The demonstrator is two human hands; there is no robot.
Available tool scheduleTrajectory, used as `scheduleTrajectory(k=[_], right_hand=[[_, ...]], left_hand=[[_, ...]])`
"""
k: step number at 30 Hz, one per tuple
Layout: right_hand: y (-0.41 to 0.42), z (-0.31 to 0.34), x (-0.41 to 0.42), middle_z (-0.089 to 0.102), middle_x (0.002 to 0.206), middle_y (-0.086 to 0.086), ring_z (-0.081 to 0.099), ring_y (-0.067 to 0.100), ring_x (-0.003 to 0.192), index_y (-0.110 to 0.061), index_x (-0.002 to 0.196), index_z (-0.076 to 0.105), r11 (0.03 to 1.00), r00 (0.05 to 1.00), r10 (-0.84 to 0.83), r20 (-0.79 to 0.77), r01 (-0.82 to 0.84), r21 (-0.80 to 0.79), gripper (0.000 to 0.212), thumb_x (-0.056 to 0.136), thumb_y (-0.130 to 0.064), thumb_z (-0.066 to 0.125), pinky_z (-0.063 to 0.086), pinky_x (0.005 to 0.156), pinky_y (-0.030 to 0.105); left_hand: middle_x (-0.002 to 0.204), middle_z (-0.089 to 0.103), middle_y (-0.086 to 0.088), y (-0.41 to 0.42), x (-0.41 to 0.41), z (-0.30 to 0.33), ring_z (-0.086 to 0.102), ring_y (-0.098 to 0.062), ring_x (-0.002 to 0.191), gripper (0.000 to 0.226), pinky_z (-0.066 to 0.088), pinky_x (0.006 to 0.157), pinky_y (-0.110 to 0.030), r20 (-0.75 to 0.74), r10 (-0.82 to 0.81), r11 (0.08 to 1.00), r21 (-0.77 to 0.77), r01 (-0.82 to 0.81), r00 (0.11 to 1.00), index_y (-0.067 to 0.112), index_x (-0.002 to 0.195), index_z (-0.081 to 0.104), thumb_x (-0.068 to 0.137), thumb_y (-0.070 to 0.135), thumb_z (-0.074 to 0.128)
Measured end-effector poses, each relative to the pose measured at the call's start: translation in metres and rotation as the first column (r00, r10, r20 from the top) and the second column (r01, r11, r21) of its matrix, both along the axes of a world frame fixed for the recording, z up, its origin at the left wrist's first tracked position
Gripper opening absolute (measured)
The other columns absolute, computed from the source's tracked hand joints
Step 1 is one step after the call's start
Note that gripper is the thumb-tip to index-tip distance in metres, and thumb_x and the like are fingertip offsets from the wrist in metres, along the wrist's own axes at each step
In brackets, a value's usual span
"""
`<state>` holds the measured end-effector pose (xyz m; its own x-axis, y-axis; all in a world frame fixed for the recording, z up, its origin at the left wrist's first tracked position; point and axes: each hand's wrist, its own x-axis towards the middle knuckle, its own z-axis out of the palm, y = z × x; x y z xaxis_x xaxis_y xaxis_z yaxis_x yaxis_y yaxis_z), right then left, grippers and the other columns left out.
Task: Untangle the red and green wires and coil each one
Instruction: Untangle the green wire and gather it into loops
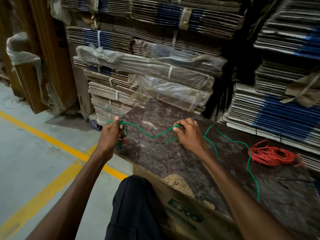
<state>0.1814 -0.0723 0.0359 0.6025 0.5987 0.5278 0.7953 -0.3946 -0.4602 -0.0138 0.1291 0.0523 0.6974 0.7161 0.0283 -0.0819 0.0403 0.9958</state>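
Observation:
The green wire [150, 134] stretches between both hands above a worn brown board [173, 161]. My left hand [112, 134] is shut around a few small loops of it at the board's left corner. My right hand [187, 134] pinches the wire farther along, with a short end curling under the fingers. Past the right hand the green wire trails loose over the board toward its near right edge. The red wire [271, 155] lies apart as a coiled bundle at the board's far right.
The board rests on a cardboard box [181, 212] printed with green letters. Strapped stacks of flattened cartons [147, 70] rise right behind and to the right. Grey floor with yellow lines [52, 139] lies to the left. My knee in dark trousers [133, 205] is below.

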Motion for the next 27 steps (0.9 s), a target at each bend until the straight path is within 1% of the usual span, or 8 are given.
scheduleTrajectory(k=[3,7,9,11,15,20,24,27], right_hand=[[-0.005,0.0,-0.002,0.049,0.091,-0.003,0.053,0.02,0.092,-0.015,0.106,0.071,1.0,0.998,0.01,-0.06,-0.008,0.028,0.027,0.082,-0.019,0.06,0.032,0.085,0.03],[-0.011,-0.004,-0.003,0.053,0.093,-0.002,0.053,0.017,0.089,-0.015,0.12,0.066,0.988,0.982,0.043,-0.181,-0.016,0.151,0.041,0.082,-0.01,0.055,0.042,0.085,0.029],[-0.013,-0.005,-0.005,0.055,0.098,0.001,0.054,0.011,0.087,-0.02,0.124,0.06,0.973,0.962,0.072,-0.262,-0.009,0.233,0.045,0.083,0.0,0.059,0.043,0.084,0.017],[-0.016,-0.006,-0.006,0.057,0.102,0.003,0.054,0.005,0.087,-0.027,0.121,0.058,0.957,0.949,0.082,-0.304,0.01,0.29,0.05,0.081,0.003,0.065,0.045,0.083,0.015],[-0.019,-0.01,-0.005,0.061,0.096,-0.002,0.054,0.002,0.078,-0.026,0.102,0.065,0.962,0.945,0.023,-0.326,0.068,0.266,0.038,0.076,0.001,0.073,0.047,0.076,0.021],[-0.018,-0.021,-0.006,0.065,0.093,0.0,0.057,0.009,0.079,-0.03,0.088,0.063,0.966,0.942,-0.056,-0.33,0.134,0.22,0.044,0.073,0.011,0.064,0.044,0.074,0.022],[-0.015,-0.022,-0.009,0.065,0.096,0.003,0.059,0.004,0.084,-0.026,0.087,0.064,0.953,0.931,-0.046,-0.361,0.149,0.263,0.048,0.073,0.019,0.058,0.043,0.075,0.011],[-0.015,-0.024,-0.005,0.067,0.094,0.002,0.062,0.01,0.085,-0.025,0.087,0.066,0.953,0.926,-0.05,-0.374,0.156,0.26,0.047,0.073,0.019,0.057,0.045,0.076,0.012]], left_hand=[[0.061,0.034,-0.005,-0.006,0.004,0.001,0.042,-0.018,0.056,0.048,0.054,0.073,-0.043,0.003,-0.027,1.0,-0.012,0.027,1.0,0.013,0.07,0.044,0.102,0.047,0.035],[0.056,0.032,-0.002,-0.015,0.01,0.0,0.042,-0.016,0.052,0.046,0.053,0.057,-0.029,0.008,-0.013,1.0,0.009,0.013,1.0,0.013,0.069,0.044,0.103,0.044,0.035],[0.053,0.034,0.0,-0.015,0.012,-0.001,0.042,-0.017,0.053,0.047,0.052,0.064,-0.036,0.009,-0.021,1.0,-0.007,0.021,1.0,0.014,0.069,0.045,0.102,0.045,0.036],[0.053,0.035,0.001,-0.014,0.013,-0.001,0.042,-0.016,0.052,0.047,0.054,0.066,-0.039,0.002,-0.023,1.0,-0.014,0.023,1.0,0.013,0.069,0.045,0.102,0.045,0.036],[0.055,0.033,-0.002,-0.015,0.014,0.0,0.042,-0.014,0.049,0.047,0.055,0.058,-0.033,-0.003,-0.019,1.0,0.003,0.019,1.0,0.012,0.069,0.046,0.103,0.044,0.036],[0.056,0.035,-0.003,-0.021,0.017,-0.001,0.042,-0.014,0.05,0.047,0.046,0.045,-0.02,-0.023,-0.019,0.999,0.04,0.02,1.0,0.011,0.069,0.047,0.103,0.043,0.036],[0.055,0.036,-0.003,-0.021,0.019,-0.003,0.043,-0.015,0.05,0.048,0.045,0.045,-0.019,-0.034,-0.023,0.999,0.042,0.024,0.999,0.012,0.068,0.047,0.102,0.045,0.037],[0.054,0.036,-0.002,-0.022,0.021,-0.003,0.042,-0.017,0.051,0.048,0.044,0.044,-0.018,-0.034,-0.018,0.999,0.034,0.019,0.999,0.012,0.068,0.047,0.102,0.044,0.037]])
